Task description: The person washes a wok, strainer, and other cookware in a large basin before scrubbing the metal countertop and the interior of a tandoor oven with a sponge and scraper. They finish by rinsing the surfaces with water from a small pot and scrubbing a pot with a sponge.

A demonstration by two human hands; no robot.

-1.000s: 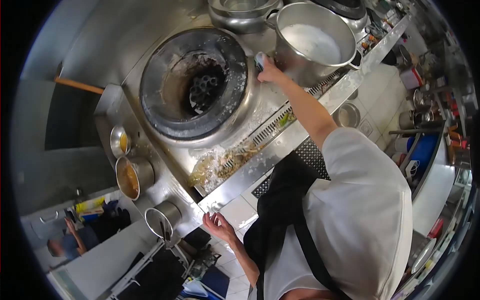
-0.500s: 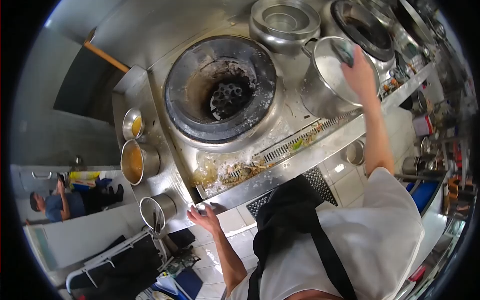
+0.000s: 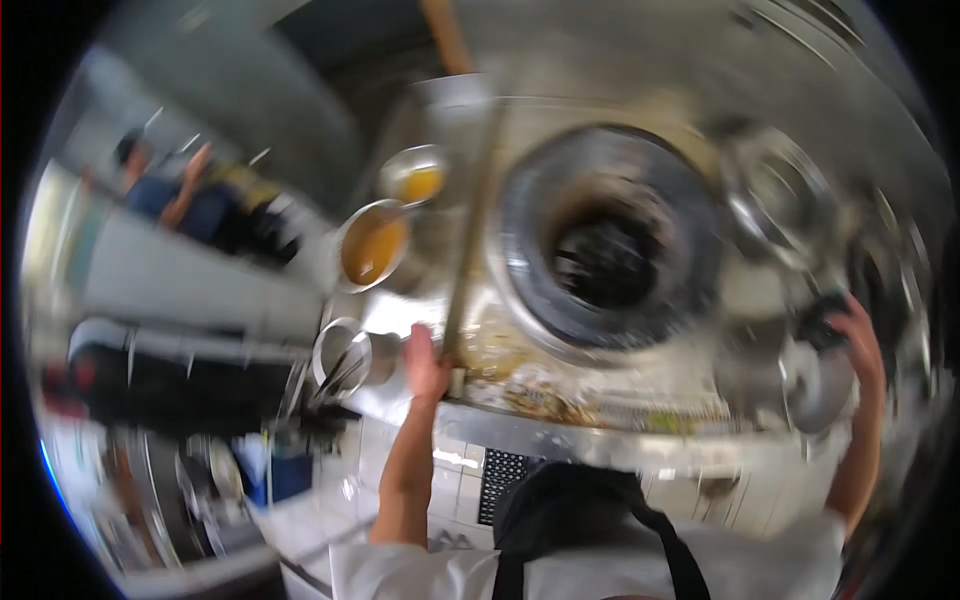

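Note:
My right hand [image 3: 862, 345] grips a dark scrubbing pad [image 3: 822, 320] at the rim of a tall steel pot [image 3: 750, 370] on the right of the stove. Blur softens the pot and the pad. Over the left corner of the stove's front edge is my left hand [image 3: 427, 365], fingers stretched out and holding nothing. Just left of it stands a steel container [image 3: 380, 358] with utensils in it. Between my hands, farther back, lies a large round wok burner [image 3: 510, 230] with a dark, open centre.
Along the left ledge stand a pot of orange-brown liquid [image 3: 375, 250] and a smaller bowl of yellow liquid [image 3: 422, 185]. Food scraps [image 3: 540, 395] lie along the front gutter. Another metal vessel [image 3: 780, 190] sits at the back right. A person [image 3: 180, 200] is at the far left.
My view has swung round, so the stove appears farther right. My left hand has moved up toward the utensil container. My right hand still holds the pad at the tall pot.

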